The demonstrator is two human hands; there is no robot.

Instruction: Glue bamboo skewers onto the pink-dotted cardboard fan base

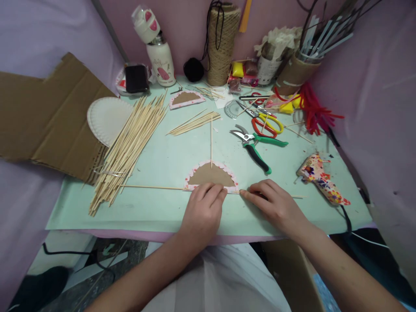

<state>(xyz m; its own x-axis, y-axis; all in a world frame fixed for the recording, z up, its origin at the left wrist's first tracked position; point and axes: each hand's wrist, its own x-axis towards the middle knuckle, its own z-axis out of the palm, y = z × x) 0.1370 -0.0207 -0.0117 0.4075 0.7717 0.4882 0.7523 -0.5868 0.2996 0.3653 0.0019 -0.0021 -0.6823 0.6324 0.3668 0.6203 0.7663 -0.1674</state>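
A brown cardboard half-circle with a pink scalloped edge (211,174) lies on the pale green table (169,160). A thin bamboo skewer (149,187) runs along its straight lower edge, and another skewer (211,138) stands up from its top middle. My left hand (203,210) rests with fingers pressed flat on the half-circle's lower edge. My right hand (276,203) lies to its right, fingertips pressing the horizontal skewer against the table.
A large pile of skewers (130,143) and a white paper plate (105,119) lie left, over brown cardboard (42,117). Green-handled pliers (256,145), scissors (266,123), a patterned glue gun (320,177), a twine spool (221,43), a bottle (159,52) and red pipe cleaners (313,110) crowd the back and right.
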